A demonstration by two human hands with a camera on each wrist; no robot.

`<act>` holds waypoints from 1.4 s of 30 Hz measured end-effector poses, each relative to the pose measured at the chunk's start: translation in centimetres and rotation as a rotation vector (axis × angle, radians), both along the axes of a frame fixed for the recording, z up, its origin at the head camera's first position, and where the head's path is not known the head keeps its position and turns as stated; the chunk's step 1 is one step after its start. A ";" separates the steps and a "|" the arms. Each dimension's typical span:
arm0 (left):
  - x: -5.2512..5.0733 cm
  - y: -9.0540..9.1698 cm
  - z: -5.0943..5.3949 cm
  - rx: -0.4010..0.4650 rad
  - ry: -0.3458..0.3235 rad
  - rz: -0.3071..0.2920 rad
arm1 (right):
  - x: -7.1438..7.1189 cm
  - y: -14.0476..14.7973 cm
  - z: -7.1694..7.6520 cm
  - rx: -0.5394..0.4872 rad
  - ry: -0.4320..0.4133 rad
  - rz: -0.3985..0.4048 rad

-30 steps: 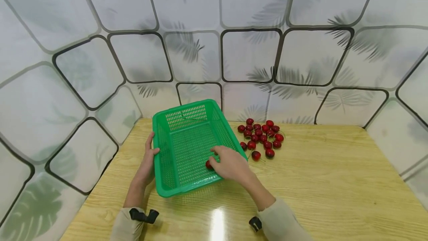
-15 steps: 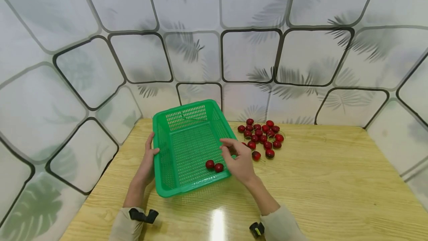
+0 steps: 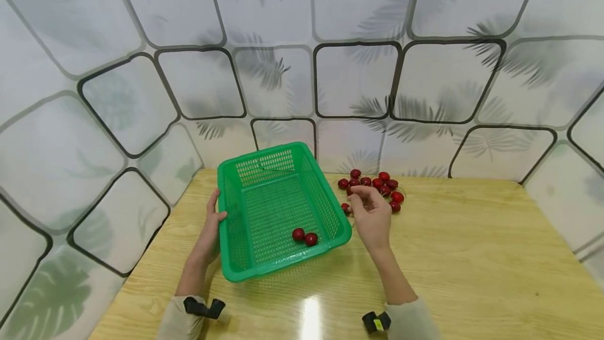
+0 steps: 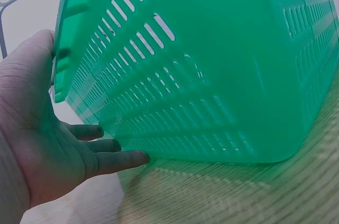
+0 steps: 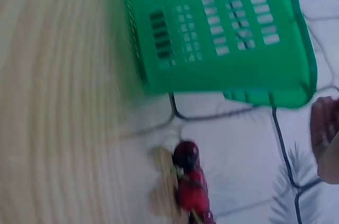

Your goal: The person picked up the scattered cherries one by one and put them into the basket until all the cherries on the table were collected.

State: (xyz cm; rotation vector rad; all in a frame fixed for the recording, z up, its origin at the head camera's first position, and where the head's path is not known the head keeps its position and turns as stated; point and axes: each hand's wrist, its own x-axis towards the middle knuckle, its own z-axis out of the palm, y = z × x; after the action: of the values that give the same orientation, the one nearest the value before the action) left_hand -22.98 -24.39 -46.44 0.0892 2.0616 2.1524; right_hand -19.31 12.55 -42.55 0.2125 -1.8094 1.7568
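Observation:
A green plastic basket [image 3: 283,272] stands on the wooden table, with two dark red cherries [image 3: 304,237] near its front right corner. My left hand [image 3: 207,230] holds the basket's left side; in the left wrist view the thumb goes behind the rim while the other fingers [image 4: 122,161] touch the slotted outer wall. To the right of the basket, my right hand [image 3: 373,219] hovers at a pile of cherries [image 3: 390,185], its fingers bent toward the thumb. I see no cherry between them. This hand covers part of the pile.
The wooden table [image 3: 462,256] extends to the right of the pile. Behind it rises a patterned white backdrop [image 3: 354,77], close to the basket's far side and the cherries.
My right hand has left a cherry inside the basket, beside another one. It has drawn back over the right rim to the cherry pile. The left hand keeps its place.

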 end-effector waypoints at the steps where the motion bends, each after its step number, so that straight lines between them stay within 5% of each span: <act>1: 0.0 0.0 0.0 -0.001 0.005 -0.002 | -0.1 0.6 -0.1 0.069 -0.084 -0.038; 4: 0.2 -0.2 0.0 -0.006 0.017 -0.004 | -0.2 2.1 -0.7 0.313 -0.318 -0.083; 7: 0.3 -0.3 0.0 -0.010 0.024 -0.006 | -0.4 3.0 -1.5 0.538 -0.473 -0.039; 14: 0.4 -0.3 -0.1 0.008 0.030 -0.017 | -0.7 3.3 -2.7 0.791 -0.613 0.062; 26: 0.1 -0.1 -0.2 -0.003 0.019 0.000 | -0.9 3.3 -3.7 0.823 -0.696 0.153; 42: 0.0 0.0 -0.4 0.000 0.034 -0.001 | -1.2 4.3 -4.0 0.763 -0.729 0.069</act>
State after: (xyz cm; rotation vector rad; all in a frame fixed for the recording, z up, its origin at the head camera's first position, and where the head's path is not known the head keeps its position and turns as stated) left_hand -22.98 -24.38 -46.81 0.1272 2.0791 2.1659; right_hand -20.51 16.82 -46.53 -0.0938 -2.9809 1.1555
